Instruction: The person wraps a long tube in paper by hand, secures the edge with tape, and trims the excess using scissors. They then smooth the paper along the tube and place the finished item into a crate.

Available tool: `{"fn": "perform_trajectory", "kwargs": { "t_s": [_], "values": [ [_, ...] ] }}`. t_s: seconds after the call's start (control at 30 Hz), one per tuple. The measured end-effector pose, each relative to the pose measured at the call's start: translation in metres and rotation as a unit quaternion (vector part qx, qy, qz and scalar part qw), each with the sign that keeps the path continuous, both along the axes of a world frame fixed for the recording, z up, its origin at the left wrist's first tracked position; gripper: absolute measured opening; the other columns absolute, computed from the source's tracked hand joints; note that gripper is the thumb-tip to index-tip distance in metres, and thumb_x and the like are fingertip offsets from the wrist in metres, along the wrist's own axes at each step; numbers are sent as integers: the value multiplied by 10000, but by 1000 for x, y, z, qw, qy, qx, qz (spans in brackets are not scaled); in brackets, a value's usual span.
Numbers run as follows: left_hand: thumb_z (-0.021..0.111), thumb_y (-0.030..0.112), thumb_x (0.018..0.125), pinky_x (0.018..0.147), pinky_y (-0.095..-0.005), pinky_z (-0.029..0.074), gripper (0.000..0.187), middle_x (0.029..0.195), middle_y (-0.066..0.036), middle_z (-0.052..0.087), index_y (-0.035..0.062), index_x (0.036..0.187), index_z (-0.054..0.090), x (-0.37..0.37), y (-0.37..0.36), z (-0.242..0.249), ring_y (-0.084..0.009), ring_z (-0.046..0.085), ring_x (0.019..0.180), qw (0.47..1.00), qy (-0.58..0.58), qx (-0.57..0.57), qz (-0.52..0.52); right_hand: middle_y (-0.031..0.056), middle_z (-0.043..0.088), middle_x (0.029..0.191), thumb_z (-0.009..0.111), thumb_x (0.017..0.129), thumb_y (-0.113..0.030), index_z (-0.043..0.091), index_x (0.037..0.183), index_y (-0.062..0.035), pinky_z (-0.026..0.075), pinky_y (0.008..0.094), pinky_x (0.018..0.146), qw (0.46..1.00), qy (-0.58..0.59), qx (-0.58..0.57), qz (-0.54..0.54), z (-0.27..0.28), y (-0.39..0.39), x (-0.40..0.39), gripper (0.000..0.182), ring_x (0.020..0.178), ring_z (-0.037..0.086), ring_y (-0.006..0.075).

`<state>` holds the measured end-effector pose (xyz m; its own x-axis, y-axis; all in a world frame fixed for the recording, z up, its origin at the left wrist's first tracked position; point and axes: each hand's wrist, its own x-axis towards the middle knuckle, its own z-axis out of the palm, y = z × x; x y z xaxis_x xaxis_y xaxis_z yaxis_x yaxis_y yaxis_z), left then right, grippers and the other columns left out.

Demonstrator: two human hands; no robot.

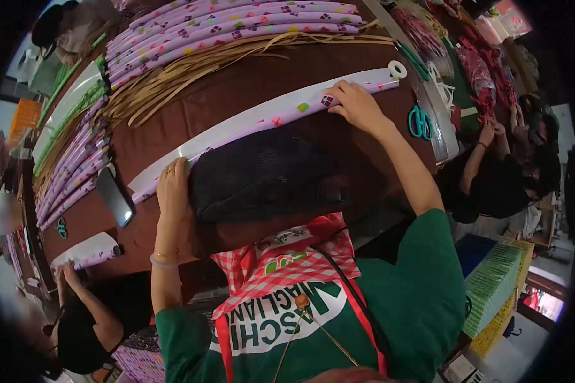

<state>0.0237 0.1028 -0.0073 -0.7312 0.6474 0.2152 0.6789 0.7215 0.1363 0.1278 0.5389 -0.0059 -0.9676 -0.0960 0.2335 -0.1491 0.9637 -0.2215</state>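
Purple patterned wrapping strip (pixel 262 121) is being pressed flat under your left hand (pixel 172 188) and right hand (pixel 358 105), fingers seemingly flattened on it; smoothing evenly comes next.

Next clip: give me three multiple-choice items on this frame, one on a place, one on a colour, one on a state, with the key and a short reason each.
1. Where do the scissors lie?
A. beside the right hand, near the table edge
B. on the stacked tubes at the far side
C. under the left hand

2. What colour are the scissor handles?
A. red
B. teal
C. yellow

3. How do the hands meet the long wrapped tube?
A. both lifted clear of it
B. only the left touches it
C. both press on it, one toward each end

Key: 1 A, they lie just right of the right wrist; 2 B, the handles are teal green; 3 C, each hand rests on the tube.
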Motion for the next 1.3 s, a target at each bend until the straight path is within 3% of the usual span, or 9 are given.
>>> {"fn": "perform_trajectory", "kwargs": {
  "t_s": [0.13,0.3,0.4,0.47,0.67,0.8,1.1,1.2,1.3],
  "values": [
    [470,39,828,879,-404,444,319,1139,-158,566,32,1146,506,-6,-2,-12,-334,537,1052,1000,12,-16,-6,107,536,1035,661,776,-189,549,1106,-89,422,400,861,1000,2,-26,-12,-2,8,10,362,980,516,312],
    [545,-20,806,888,-415,434,463,1189,-160,546,74,1253,467,-4,-7,-5,-332,521,1099,999,-24,0,-28,109,539,1069,658,773,-179,536,1101,-64,420,399,877,999,26,-24,-8,-3,11,11,369,1004,512,321],
    [542,-42,794,846,-397,437,393,1116,-153,543,58,1174,540,-3,-2,0,-335,536,1007,995,-25,85,-38,129,527,1083,652,780,-163,526,1108,-47,412,407,883,999,-3,-30,-14,4,9,17,370,1043,502,328],
    [513,-26,805,830,-390,452,361,1107,-128,514,40,1159,529,1,-2,9,-328,528,990,995,-52,81,-32,138,508,1095,649,787,-152,527,1113,-45,409,407,883,997,-42,-62,-30,6,7,20,364,1049,496,331],
    [570,5,766,835,-399,433,391,1020,-140,563,41,1155,546,4,0,8,-324,534,954,995,-31,94,-7,136,492,1041,650,791,-144,550,1098,-67,409,408,865,999,-5,-31,-44,1,8,22,332,997,492,336],
    [616,7,735,829,-397,448,296,1023,-125,581,36,1027,573,6,-3,0,-320,549,961,989,4,145,-18,148,493,1055,637,797,-127,549,1121,-68,407,402,860,999,-11,-21,-42,0,10,24,340,999,488,343],
    [633,45,745,868,-386,443,336,1081,-115,547,46,1068,540,7,-3,-2,-307,523,1029,989,12,143,-29,164,486,1154,625,813,-129,532,1168,-82,397,411,903,1000,-12,5,-16,10,7,23,371,1080,467,354],
    [616,42,755,894,-392,433,330,1118,-130,545,39,1077,542,5,-6,-1,-320,513,1058,994,1,110,-23,128,532,1120,599,842,-170,567,1136,-97,396,398,914,999,21,-3,-46,21,9,24,305,1077,489,326],
    [596,32,767,950,-413,391,369,1158,-159,535,35,1131,536,4,-6,-2,-337,490,1113,997,-2,75,-21,77,575,1038,569,861,-226,620,1040,-112,424,381,847,989,57,-9,-134,33,51,24,219,973,546,284]
  ]
}}
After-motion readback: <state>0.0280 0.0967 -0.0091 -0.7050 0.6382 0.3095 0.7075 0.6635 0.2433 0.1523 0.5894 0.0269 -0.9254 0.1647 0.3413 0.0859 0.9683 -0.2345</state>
